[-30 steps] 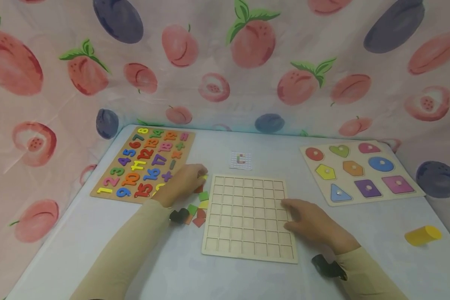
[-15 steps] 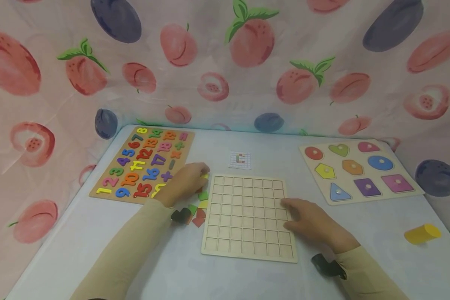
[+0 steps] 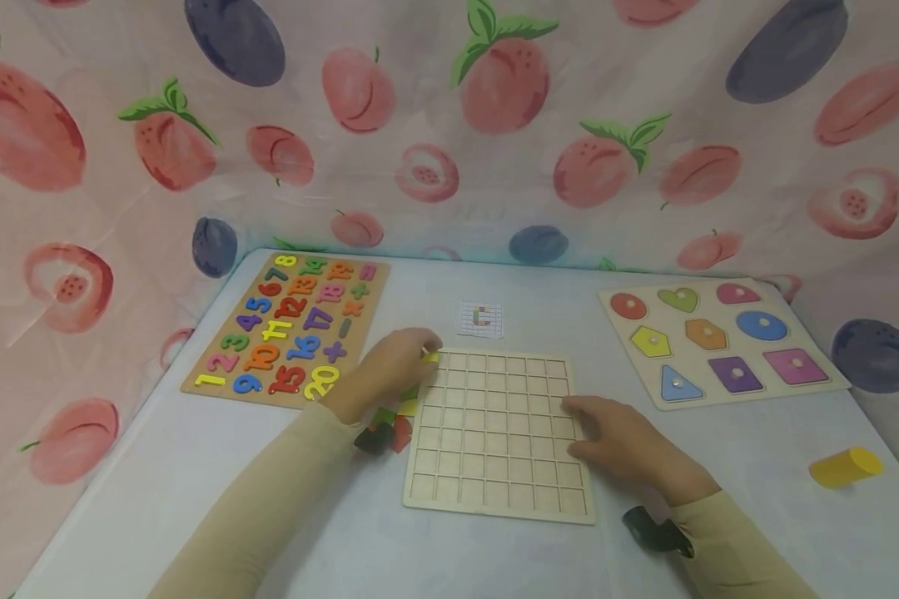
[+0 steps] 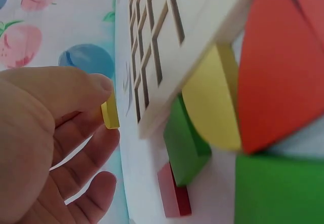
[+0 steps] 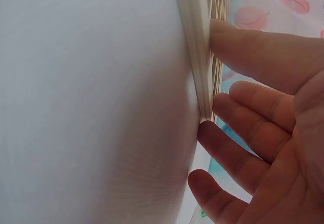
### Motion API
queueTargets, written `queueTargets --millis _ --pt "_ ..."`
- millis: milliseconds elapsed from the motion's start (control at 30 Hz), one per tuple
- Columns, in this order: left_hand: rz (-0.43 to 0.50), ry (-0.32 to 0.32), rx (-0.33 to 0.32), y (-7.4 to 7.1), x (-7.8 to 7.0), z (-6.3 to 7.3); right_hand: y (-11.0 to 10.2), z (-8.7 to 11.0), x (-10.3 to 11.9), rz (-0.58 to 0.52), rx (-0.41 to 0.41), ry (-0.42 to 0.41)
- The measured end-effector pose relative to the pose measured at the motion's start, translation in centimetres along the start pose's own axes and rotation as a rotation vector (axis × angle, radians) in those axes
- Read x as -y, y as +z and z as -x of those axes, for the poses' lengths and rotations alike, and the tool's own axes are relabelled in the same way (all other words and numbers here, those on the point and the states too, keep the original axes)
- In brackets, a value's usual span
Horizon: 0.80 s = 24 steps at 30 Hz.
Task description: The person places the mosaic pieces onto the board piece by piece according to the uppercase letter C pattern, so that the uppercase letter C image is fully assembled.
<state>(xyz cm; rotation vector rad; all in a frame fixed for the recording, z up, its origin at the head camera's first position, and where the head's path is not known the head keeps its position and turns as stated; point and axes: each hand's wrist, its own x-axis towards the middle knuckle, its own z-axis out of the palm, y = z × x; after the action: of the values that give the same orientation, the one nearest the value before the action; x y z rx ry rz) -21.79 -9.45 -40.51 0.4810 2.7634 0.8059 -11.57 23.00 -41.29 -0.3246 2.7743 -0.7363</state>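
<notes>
My left hand (image 3: 391, 370) pinches a small yellow tile (image 4: 110, 111) between thumb and fingers, over the far left corner of a wooden grid board (image 3: 499, 433). Beside the board's left edge, partly hidden under that hand, lie loose coloured pieces, among them a red piece (image 4: 283, 67), a green piece (image 4: 186, 143) and a yellow piece with a curved edge (image 4: 215, 97). On the board's right edge rests my right hand (image 3: 629, 441), thumb and fingers apart and loosely bent, fingertips touching the rim. No tile shows in the grid's visible squares.
Behind the board lies a small card (image 3: 481, 319) with a coloured pattern on a grid. A number puzzle (image 3: 270, 333) is at the left, a shape puzzle (image 3: 689, 287) at the right. A yellow cylinder (image 3: 845, 469) lies near the right edge.
My left hand has moved right with the yellow tile, from beside the loose pieces to above the board's far left corner. The right hand has stayed at the board's edge.
</notes>
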Motion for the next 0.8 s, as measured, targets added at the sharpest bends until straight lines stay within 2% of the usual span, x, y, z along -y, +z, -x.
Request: queueTargets --millis 367,800 --pt "-0.045 0.044 0.009 0.8 -1.4 0.3 -0.1 0.1 0.3 0.007 0.006 0.008" --pt "-0.042 0.174 0.001 1.9 -1.8 0.2 0.0 0.1 0.1 0.01 -0.005 -0.002"
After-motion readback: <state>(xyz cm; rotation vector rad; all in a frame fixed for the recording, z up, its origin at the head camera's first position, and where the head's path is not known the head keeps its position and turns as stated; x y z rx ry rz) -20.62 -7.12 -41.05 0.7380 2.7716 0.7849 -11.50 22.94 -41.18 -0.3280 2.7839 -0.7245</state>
